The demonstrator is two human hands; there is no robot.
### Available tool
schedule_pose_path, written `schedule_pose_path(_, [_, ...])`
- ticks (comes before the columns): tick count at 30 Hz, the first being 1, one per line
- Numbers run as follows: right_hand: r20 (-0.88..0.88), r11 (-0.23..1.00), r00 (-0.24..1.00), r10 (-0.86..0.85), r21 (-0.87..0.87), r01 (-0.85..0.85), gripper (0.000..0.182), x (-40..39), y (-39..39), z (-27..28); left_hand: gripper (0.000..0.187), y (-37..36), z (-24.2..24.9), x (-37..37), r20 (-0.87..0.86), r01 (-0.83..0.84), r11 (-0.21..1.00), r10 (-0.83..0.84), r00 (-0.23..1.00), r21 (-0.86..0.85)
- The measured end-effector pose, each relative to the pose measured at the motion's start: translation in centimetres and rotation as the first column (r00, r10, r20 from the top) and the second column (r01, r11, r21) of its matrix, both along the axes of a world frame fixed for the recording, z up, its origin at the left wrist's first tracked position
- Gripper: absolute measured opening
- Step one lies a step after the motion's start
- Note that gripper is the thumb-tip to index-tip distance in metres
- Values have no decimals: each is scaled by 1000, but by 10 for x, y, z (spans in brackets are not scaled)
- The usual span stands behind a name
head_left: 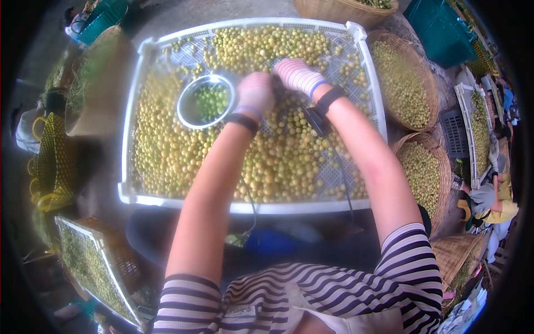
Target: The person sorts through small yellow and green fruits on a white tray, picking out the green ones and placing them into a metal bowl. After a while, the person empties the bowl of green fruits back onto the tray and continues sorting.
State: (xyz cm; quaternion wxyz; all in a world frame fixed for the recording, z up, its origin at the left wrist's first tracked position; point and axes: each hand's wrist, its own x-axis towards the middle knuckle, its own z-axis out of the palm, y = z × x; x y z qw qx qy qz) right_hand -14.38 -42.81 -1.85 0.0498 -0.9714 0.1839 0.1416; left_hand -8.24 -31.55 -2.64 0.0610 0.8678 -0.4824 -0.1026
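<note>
A white mesh tray (356, 111) lies before me, spread with small round yellow-green fruits (183, 150). Over its upper middle, my left hand (256, 92) wears a striped glove; it is blurred and its fingers are hidden. Just right of it, my right hand (298, 76), in a similar pink-and-white striped glove, is closed with its fingers curled down toward the fruits. Whatever it holds is hidden. Beside my left hand, a round metal bowl (183, 109) rests on the fruits and contains greener fruits (212, 101).
Wicker baskets of similar fruits (409, 89) (420, 175) stand along the tray's right side. A teal bin (439, 33) is at the upper right, near a dark crate (454, 133). To the left are a tall basket (94, 106) and a yellow woven bag (55, 167). Other people are at the far right.
</note>
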Motion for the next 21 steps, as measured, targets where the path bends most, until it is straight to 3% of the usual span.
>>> schedule_pose_path(3, [-11, 1000, 1000, -19, 0, 19, 25, -4, -6, -3, 17, 0, -6, 5, 6, 3, 998, -4, 1000, 68])
schedule_pose_path(4, [109, 989, 987, -118, 107, 106, 25, -9, -8, -2, 17, 3, -9, 5, 23, 3, 1000, -3, 1000, -16])
schedule_pose_path(5, [107, 989, 987, -117, 104, 106, 25, -17, -12, -2, 16, 5, -14, 5, 34, 4, 995, -1, 999, -98])
schedule_pose_path(7, [159, 953, 965, -211, 252, 167, 24, -40, -13, 4, 18, 13, -14, 0, -47, -21, 982, 12, 999, -189])
schedule_pose_path(9, [192, 950, 967, -167, 295, 106, 23, -59, 0, -2, 21, 32, -3, -21, -259, -115, 949, 36, 965, -294])
schedule_pose_path(11, [24, 995, 998, -62, 84, 60, 21, -65, 22, 2, 20, 53, -20, -31, -686, -198, 946, -35, 726, -258])
schedule_pose_path(13, [-18, 999, 999, -33, -6, 32, 17, -65, 35, -6, 18, 90, -5, -47, -973, -325, 934, -75, 218, -145])
schedule_pose_path(15, [27, 995, 995, -101, -4, 101, 18, -64, 40, -8, 18, 116, -55, -40, -954, -307, 903, -276, 120, -300])
schedule_pose_path(16, [31, 995, 995, -95, -4, 95, 18, -62, 40, -11, 19, 128, -57, -41, -945, -344, 880, -302, 124, -327])
schedule_pose_path(17, [21, 993, 993, -115, 14, 115, 18, -58, 37, -18, 18, 138, -68, -33, -924, -279, 883, -343, 168, -378])
schedule_pose_path(18, [8, 990, 991, -136, 31, 136, 18, -57, 35, -23, 18, 144, -37, -42, -964, -498, 861, -212, -158, -107])
schedule_pose_path(19, [25, 976, 979, -202, 91, 199, 22, -58, 32, -22, 18, 150, -2, -51, -862, -595, 775, -137, -488, 214])
schedule_pose_path(21, [186, 929, 959, -213, 341, 140, 27, -65, 43, -5, 20, 159, -7, -42, -860, -621, 749, -141, -490, 230])
